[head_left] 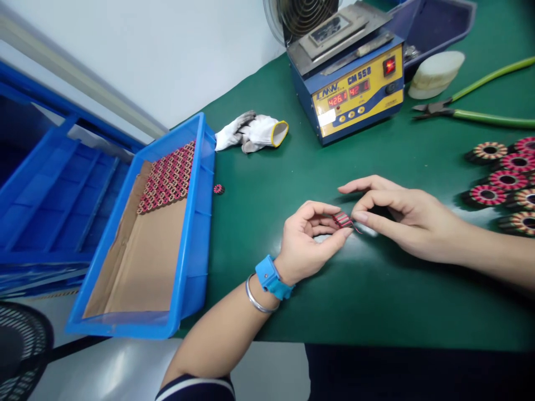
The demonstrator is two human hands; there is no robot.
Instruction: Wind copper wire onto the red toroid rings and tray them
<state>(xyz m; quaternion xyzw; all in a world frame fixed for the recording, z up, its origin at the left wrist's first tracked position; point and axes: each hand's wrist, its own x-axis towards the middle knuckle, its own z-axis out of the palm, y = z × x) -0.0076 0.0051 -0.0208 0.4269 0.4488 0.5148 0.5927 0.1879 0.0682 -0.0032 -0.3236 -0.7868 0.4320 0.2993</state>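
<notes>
Between the thumb and fingers of my left hand (pixel 313 236) is a small toroidal coil (pixel 343 219), wound with reddish-pink and pale wire and seen from its side. A blue strap and a silver bangle circle that wrist. My right hand (pixel 393 214) is just to the right of the coil. Its thumb and forefinger are pinched at a thin wire lead (pixel 358 229) that sticks out of the coil, while another finger is stretched out. The exact grip on the lead is partly hidden by the fingertips.
A blue bin (pixel 196 223) at left holds rows of coils (pixel 171 175) on cardboard. One coil (pixel 218 189) lies beside it. Behind are white gloves (pixel 254 132) and a lit CM 558 heating unit (pixel 355 92). Green-handled cutters (pixel 485 114) and several coils (pixel 507 179) lie right.
</notes>
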